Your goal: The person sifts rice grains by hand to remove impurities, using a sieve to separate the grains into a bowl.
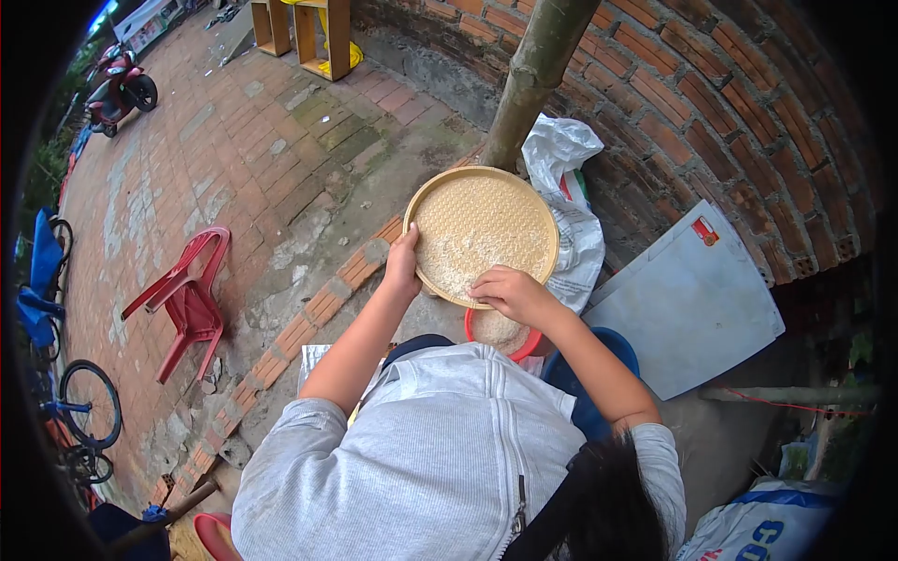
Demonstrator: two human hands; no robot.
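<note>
yel-tan woven tray (pixel 482 201), off-wht grains (pixel 456 263), red bowl (pixel 533 348), dk blue tub (pixel 572 380), lt grey ribbed top (pixel 412 458)

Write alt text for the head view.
The left hand grips a round yellow woven tray of pale grains; the right hand touches them. A round red bowl of grains shows beneath, beside a round blue tub.
</note>
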